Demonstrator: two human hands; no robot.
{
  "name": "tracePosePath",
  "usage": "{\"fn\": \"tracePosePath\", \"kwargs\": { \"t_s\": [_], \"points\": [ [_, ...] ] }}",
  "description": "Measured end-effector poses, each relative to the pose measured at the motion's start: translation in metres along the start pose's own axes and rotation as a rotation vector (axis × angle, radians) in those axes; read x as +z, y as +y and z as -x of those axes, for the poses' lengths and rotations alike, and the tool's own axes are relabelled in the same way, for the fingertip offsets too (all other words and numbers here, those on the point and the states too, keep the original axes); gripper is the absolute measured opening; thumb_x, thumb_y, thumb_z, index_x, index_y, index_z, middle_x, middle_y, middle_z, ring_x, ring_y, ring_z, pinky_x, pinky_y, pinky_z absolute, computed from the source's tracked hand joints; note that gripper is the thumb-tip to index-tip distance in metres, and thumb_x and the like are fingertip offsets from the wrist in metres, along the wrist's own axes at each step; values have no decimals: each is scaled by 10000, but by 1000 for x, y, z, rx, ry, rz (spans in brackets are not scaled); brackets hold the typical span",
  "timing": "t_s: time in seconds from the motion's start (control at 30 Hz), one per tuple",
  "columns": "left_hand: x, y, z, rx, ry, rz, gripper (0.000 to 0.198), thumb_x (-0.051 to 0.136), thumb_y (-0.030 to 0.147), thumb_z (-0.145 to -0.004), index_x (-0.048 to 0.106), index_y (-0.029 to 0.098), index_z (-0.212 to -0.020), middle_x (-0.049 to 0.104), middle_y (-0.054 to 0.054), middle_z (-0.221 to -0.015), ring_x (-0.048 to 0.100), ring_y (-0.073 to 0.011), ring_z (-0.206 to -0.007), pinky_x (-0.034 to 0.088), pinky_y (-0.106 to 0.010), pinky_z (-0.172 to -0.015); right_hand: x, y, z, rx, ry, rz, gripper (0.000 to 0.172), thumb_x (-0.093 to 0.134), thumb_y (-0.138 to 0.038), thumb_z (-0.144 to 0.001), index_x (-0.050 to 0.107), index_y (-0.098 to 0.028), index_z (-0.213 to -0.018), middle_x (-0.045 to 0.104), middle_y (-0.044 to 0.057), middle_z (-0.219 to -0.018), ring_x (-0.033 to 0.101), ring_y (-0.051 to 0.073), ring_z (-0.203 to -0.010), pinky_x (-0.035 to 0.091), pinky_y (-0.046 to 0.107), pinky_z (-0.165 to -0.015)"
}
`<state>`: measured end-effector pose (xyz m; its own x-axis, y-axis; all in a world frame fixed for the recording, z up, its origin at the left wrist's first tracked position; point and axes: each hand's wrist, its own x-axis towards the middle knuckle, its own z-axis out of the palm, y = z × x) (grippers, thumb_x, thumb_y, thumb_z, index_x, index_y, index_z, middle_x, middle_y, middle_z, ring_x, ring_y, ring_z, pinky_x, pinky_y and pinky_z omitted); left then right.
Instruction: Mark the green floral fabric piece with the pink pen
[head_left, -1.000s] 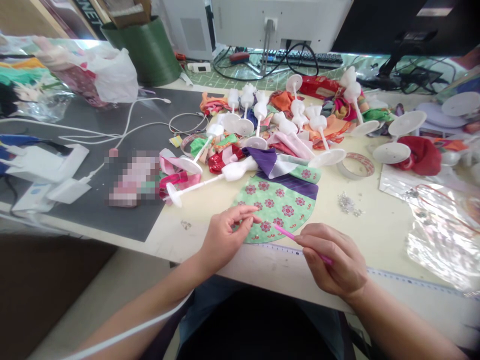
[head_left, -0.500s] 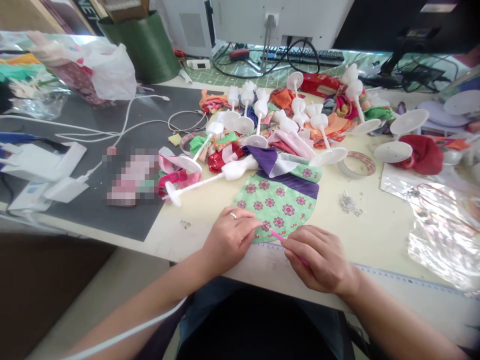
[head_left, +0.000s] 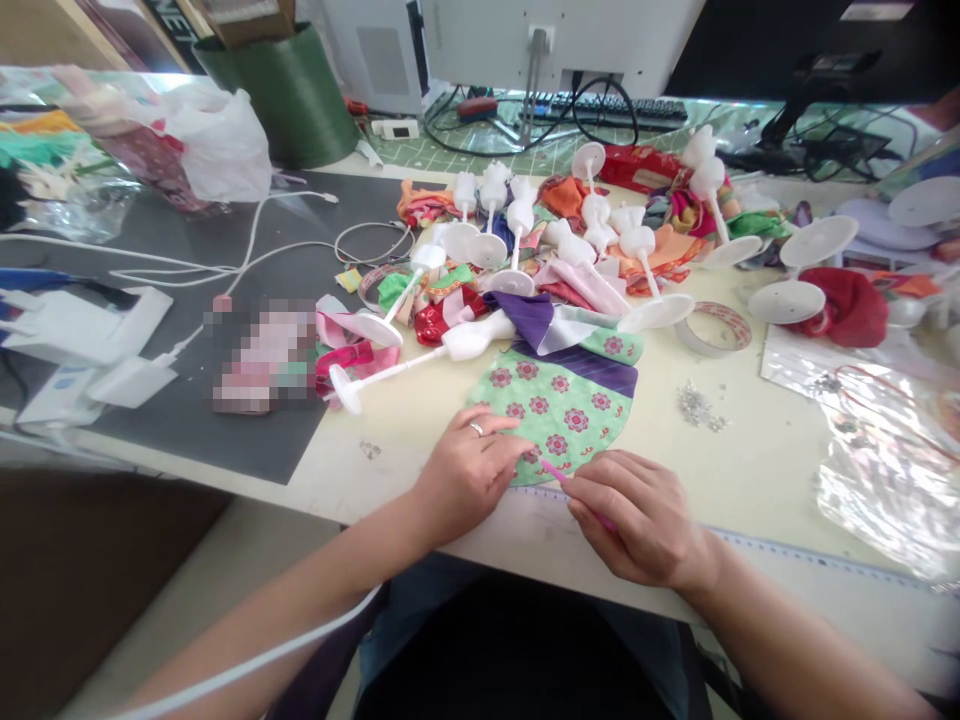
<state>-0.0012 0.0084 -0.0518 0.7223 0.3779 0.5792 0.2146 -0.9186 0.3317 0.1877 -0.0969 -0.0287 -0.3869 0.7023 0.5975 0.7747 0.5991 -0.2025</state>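
Note:
A small green dress skirt (head_left: 555, 400) with red flower motifs and a purple striped band lies flat near the table's front edge. It joins a white mini mannequin (head_left: 472, 340) lying on its side. My left hand (head_left: 472, 465), with a ring on one finger, rests on the skirt's lower left part, fingertips slightly apart. My right hand (head_left: 637, 515) is closed round a slim pink pen-like stick (head_left: 553, 470), its tip at the skirt's lower edge close to my left fingertips. To the right lies a small heap of shiny bits (head_left: 699, 408), too small to make out exactly.
Several white mini mannequins (head_left: 517, 225) with colourful cloth lie across the back. A tape roll (head_left: 714, 330) and a clear plastic bag (head_left: 885, 480) are at right. White chargers (head_left: 82, 325), a cable (head_left: 247, 255) and a dark mat (head_left: 247, 445) occupy the left. Monitors stand behind.
My left hand has shifted slightly right, its index finger and thumb spreading apart over the skirt. My right hand and the pink stick stay nearly still.

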Motion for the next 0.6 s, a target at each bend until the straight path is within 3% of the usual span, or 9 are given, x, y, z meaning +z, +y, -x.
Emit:
{"fn": "tracePosePath", "kwargs": {
  "t_s": [0.6],
  "points": [
    [-2,0,2,-19,-8,6,185,508,67,-853,654,149,-934,732,-76,-876,681,-188,-904,473,-384,-924,0,0,-1,-40,-5,67,114,533,-123,-857,551,-126,-970,612,46,-704,558,163,-646,482,297,-569]
  ]
}}
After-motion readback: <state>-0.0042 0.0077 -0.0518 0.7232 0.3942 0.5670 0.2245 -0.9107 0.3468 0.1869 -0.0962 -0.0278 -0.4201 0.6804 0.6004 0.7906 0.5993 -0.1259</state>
